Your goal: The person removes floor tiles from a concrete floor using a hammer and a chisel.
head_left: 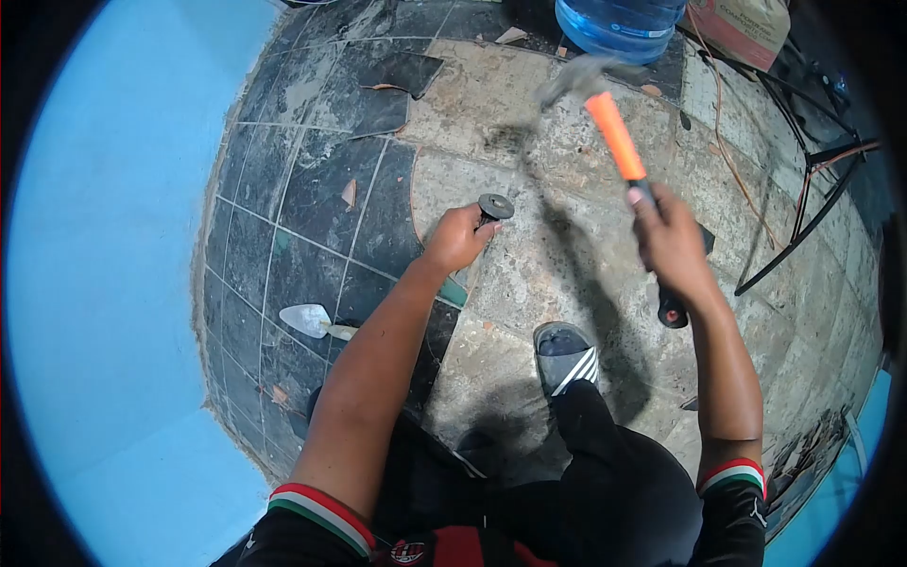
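Observation:
My left hand (457, 238) is closed around a chisel-like tool (496, 207) with a round, flat, dark top. Its lower end is hidden behind my fingers, near the edge between dark tiles and bare, pale floor. In my right hand (673, 241) is a hammer (616, 138) with an orange and black handle, raised above the floor to the right of the tool. The hammer's metal head is smeared by motion and stands apart from the round top. A green strip (453, 292) shows just below my left wrist.
A trowel (306, 320) lies on the dark tiles (312, 180) at left. Broken tile pieces (404, 74) lie farther ahead. A blue water jug (619, 28), a paper sack (742, 28) and a black metal frame (803, 208) stand at upper right. My sandalled foot (567, 354) is below.

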### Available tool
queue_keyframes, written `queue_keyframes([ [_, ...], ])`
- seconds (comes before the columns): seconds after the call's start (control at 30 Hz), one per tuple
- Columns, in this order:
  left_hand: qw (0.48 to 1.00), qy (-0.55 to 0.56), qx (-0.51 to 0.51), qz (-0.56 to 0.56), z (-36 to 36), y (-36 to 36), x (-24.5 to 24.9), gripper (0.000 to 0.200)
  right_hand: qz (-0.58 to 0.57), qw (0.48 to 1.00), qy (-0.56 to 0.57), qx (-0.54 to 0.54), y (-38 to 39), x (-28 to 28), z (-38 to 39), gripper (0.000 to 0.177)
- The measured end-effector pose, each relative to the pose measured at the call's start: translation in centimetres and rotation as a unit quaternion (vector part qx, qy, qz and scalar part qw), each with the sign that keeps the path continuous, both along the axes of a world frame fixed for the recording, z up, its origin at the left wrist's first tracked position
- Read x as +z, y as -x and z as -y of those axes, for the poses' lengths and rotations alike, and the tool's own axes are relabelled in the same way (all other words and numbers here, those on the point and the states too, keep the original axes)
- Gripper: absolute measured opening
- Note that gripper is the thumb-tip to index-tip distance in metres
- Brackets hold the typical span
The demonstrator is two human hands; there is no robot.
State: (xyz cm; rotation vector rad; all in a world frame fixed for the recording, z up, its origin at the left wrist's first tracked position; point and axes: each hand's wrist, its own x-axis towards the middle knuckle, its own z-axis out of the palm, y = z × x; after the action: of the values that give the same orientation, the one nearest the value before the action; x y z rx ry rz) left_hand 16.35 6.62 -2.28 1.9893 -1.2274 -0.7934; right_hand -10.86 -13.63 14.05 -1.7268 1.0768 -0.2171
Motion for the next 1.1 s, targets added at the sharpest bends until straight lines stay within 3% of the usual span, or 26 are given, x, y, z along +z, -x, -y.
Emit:
queue_keyframes([
  [0.03, 1.000, 0.016, 0.004, -0.018, -0.1, 0.2, 0.3, 0.031, 0.024, 0.997, -0.043, -0.053, -0.1, 1.5, 0.4, 0.035],
  [0.17, 0.998, -0.067, 0.013, 0.004, 0.3, 0.4, 1.6, 0.031, 0.090, 0.980, 0.108, -0.138, -1.1, -1.7, -2.0, 0.035],
  [0.2, 0.998, -0.059, 0.014, -0.001, 0.3, 0.4, 1.5, 0.031, 0.044, 0.983, 0.151, -0.096, -0.7, -4.0, -3.0, 0.035],
  [0.27, 0.999, -0.042, 0.012, 0.002, 0.3, 0.5, 0.9, 0.031, -0.007, 0.978, 0.126, 0.167, 1.4, -7.3, -3.9, 0.035],
  [0.37, 1.000, -0.021, 0.010, 0.009, -0.2, 0.1, -0.3, 0.032, -0.087, 0.991, -0.026, 0.103, 0.8, -5.0, -2.5, 0.035],
  [0.4, 1.000, -0.015, 0.009, -0.001, -0.3, 0.2, -0.3, 0.032, -0.042, 0.996, -0.080, -0.004, 1.0, -1.6, -1.5, 0.034],
  [0.53, 1.000, -0.011, -0.002, 0.009, -0.3, 0.0, -0.7, 0.032, 0.122, 0.979, -0.064, -0.154, 1.4, 2.8, 1.3, 0.033],
  [0.57, 1.000, -0.011, -0.004, 0.010, -0.5, 0.1, -0.8, 0.032, 0.148, 0.971, -0.008, -0.188, 0.9, 2.9, 1.0, 0.036],
  [0.67, 1.000, -0.013, 0.003, 0.001, -0.4, 0.1, -0.6, 0.031, 0.088, 0.973, 0.089, -0.194, 0.5, -2.2, -1.1, 0.037],
  [0.73, 0.999, -0.034, 0.006, 0.004, -0.2, 0.4, 0.3, 0.031, -0.011, 0.977, 0.204, 0.055, 2.5, -7.9, -3.5, 0.036],
  [0.83, 1.000, 0.010, 0.011, -0.019, -0.3, -0.1, 1.0, 0.030, -0.120, 0.983, -0.048, 0.127, 1.7, -5.3, -3.6, 0.036],
  [1.0, 0.998, 0.015, 0.014, -0.059, -0.4, 0.3, 0.6, 0.030, -0.060, 0.996, -0.052, -0.038, 2.3, 0.0, -0.4, 0.035],
  [1.1, 1.000, -0.024, 0.012, -0.011, -0.6, 0.2, -0.7, 0.030, 0.100, 0.982, -0.064, -0.149, 1.5, 2.0, 1.0, 0.032],
])
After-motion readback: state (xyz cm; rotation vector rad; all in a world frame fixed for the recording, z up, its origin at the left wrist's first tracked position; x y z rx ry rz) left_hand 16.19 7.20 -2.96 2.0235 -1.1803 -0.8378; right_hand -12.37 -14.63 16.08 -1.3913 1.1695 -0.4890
